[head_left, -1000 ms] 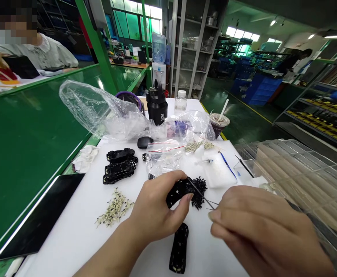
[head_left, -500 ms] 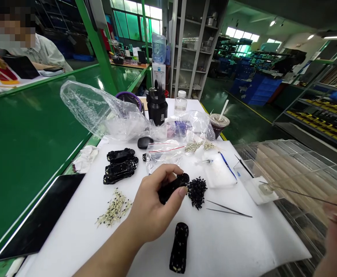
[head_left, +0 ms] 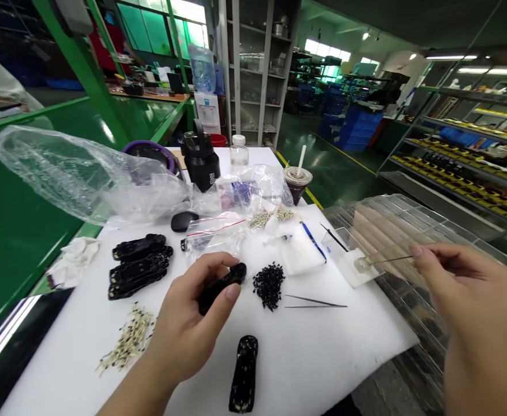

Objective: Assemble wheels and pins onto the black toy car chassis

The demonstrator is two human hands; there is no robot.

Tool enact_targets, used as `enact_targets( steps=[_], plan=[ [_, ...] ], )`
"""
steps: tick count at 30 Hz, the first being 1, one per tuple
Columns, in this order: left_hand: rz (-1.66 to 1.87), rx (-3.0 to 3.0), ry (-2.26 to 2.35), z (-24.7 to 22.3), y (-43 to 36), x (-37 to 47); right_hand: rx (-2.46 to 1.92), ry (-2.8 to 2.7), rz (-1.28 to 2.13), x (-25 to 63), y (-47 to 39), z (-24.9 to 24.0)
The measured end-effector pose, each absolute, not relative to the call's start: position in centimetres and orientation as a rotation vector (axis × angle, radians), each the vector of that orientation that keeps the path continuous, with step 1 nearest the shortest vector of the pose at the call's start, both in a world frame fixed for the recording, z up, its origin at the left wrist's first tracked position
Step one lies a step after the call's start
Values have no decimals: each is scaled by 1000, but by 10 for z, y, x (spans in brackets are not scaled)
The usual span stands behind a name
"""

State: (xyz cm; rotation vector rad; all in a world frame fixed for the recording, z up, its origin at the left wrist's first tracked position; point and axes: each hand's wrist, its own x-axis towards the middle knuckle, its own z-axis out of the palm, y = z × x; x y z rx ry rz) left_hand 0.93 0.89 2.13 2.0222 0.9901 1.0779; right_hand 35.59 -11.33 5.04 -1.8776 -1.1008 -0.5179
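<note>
My left hand [head_left: 188, 323] is closed around a black model car body [head_left: 219, 286], held above the white work surface, its fingers hiding part of it. Off to the right, my right hand [head_left: 470, 283] pinches a thin metal rod [head_left: 394, 259]. The rod's far end reaches a small clear container [head_left: 363, 264] on a white pad [head_left: 355, 277]. Just right of the left hand lies a pile of tiny black parts [head_left: 269, 286], with tweezers [head_left: 316, 302] beside it. Another black car body [head_left: 243, 375] rests near the front. Several more car bodies [head_left: 139, 266] sit at the left.
Pale, dark-tipped small pieces [head_left: 129, 341] lie in a heap at left. Behind are plastic bags [head_left: 144, 190], a black bottle [head_left: 201, 164], a clear jar [head_left: 239, 151] and a drink cup [head_left: 297, 182]. Clear divided trays [head_left: 387, 214] stand along the right edge.
The view has turned right, so the table things appear further left. My right hand has come further into view with the rod, whose end stays at the small container. My left hand keeps the car body.
</note>
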Motion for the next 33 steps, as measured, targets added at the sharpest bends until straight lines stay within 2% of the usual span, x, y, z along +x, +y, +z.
enact_targets(
  steps=[8,12,15,19,24,28,33],
  plan=[
    [989,2036,1047,17,15,8,-1866,-1114,-636,355,-106,55],
    [978,2034,1025,21,13,10,-1938,-1078,-571,361,-103,47],
    [963,2012,971,26,10,12,-2006,-1293,-481,375,-95,39],
    [967,1997,924,29,7,11,-1871,-1705,-352,385,-86,35],
    [980,1982,871,28,5,12,-1787,-1519,-532,336,-77,59],
    [984,1982,876,28,5,12,-1283,-1929,-22,273,-50,71],
    [977,1951,834,31,2,13,-987,-2013,136,226,-22,44]
  ],
)
